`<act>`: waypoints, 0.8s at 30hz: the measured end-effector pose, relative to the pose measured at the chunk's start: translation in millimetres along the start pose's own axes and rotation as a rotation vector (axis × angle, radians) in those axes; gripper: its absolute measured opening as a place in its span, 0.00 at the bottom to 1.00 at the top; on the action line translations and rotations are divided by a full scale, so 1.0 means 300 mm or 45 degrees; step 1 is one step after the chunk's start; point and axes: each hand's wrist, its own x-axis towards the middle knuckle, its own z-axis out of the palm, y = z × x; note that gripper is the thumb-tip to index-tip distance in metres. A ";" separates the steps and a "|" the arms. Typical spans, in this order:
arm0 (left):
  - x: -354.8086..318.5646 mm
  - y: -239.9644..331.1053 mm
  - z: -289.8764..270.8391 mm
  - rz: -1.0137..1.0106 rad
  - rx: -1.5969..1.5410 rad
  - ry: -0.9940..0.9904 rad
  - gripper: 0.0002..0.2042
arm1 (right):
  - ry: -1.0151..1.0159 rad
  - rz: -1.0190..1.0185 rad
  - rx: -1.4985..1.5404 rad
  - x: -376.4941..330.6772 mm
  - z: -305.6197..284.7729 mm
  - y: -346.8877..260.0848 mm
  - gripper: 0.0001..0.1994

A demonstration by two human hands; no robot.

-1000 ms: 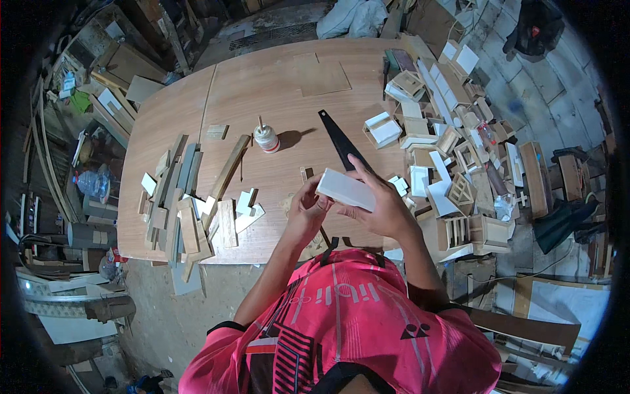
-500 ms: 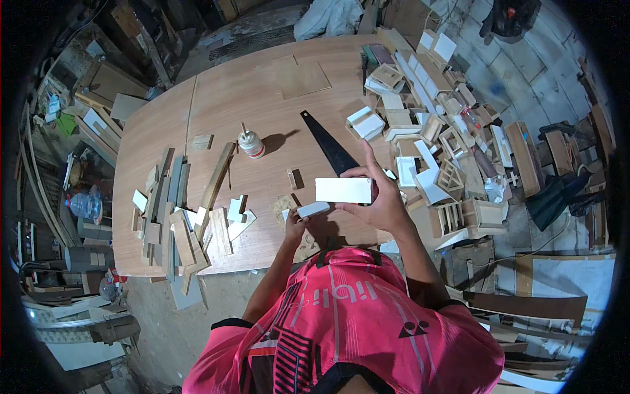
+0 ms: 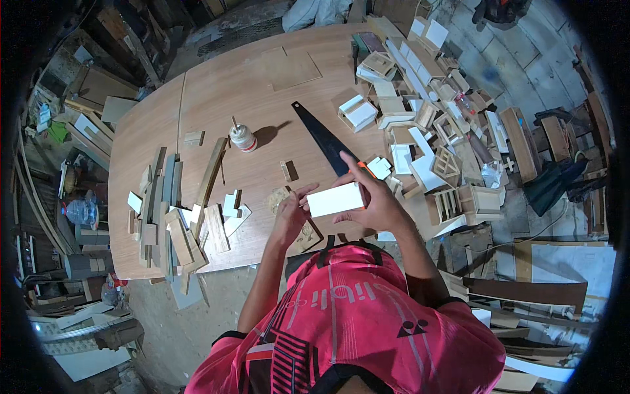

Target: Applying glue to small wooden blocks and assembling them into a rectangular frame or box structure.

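Note:
A small white rectangular box (image 3: 335,201) is held above the near part of the table, one pale face up. My right hand (image 3: 382,205) grips its right end, thumb below and fingers above. At its left end my left hand (image 3: 289,213) has its fingers closed against the box; the small white piece this hand carried cannot be made out. Just beyond my right hand lies a handsaw with a black blade (image 3: 320,136) and a partly hidden orange handle (image 3: 362,171). A small wood block (image 3: 286,171) stands beyond my left hand.
A jar with a stick in it (image 3: 243,138) stands on the brown table (image 3: 216,95). Wood strips (image 3: 161,197) and white offcuts (image 3: 233,203) lie at the left. Small wooden and white boxes (image 3: 420,151) pile up at the right. A thin board (image 3: 292,69) lies far back.
My left hand has moved up and brought its small white piece to the box's left end. The box has shifted slightly and tilted in my right hand. The view has shifted a little.

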 end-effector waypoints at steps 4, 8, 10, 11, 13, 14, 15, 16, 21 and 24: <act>-0.056 0.085 0.078 0.172 0.746 -0.082 0.15 | -0.037 -0.009 -0.141 0.004 0.041 -0.033 0.54; -0.099 0.130 0.117 0.307 0.675 -0.036 0.14 | 0.277 -0.159 0.176 -0.012 0.077 -0.038 0.40; -0.125 0.142 0.144 0.379 0.583 -0.055 0.16 | 0.338 -0.335 -0.163 -0.019 0.078 -0.061 0.30; -0.132 0.141 0.136 0.383 0.582 -0.050 0.16 | 0.392 -0.325 -0.122 -0.019 0.091 -0.070 0.24; -0.148 0.137 0.114 0.365 0.593 -0.087 0.15 | 0.371 -0.314 -0.123 -0.028 0.097 -0.076 0.23; -0.159 0.136 0.103 0.370 0.592 -0.081 0.15 | 0.356 -0.301 -0.126 -0.031 0.100 -0.078 0.22; -0.170 0.135 0.091 0.379 0.593 -0.115 0.14 | 0.348 -0.303 -0.125 -0.033 0.106 -0.076 0.22; -0.180 0.138 0.086 0.388 0.595 -0.150 0.14 | 0.324 -0.257 0.040 -0.034 0.113 -0.070 0.23; -0.255 0.194 0.121 0.202 0.398 -0.235 0.13 | 0.094 -0.086 0.612 -0.015 0.114 -0.075 0.30; -0.279 0.200 0.150 0.307 0.592 -0.196 0.15 | 0.074 -0.104 0.685 0.010 0.136 -0.077 0.30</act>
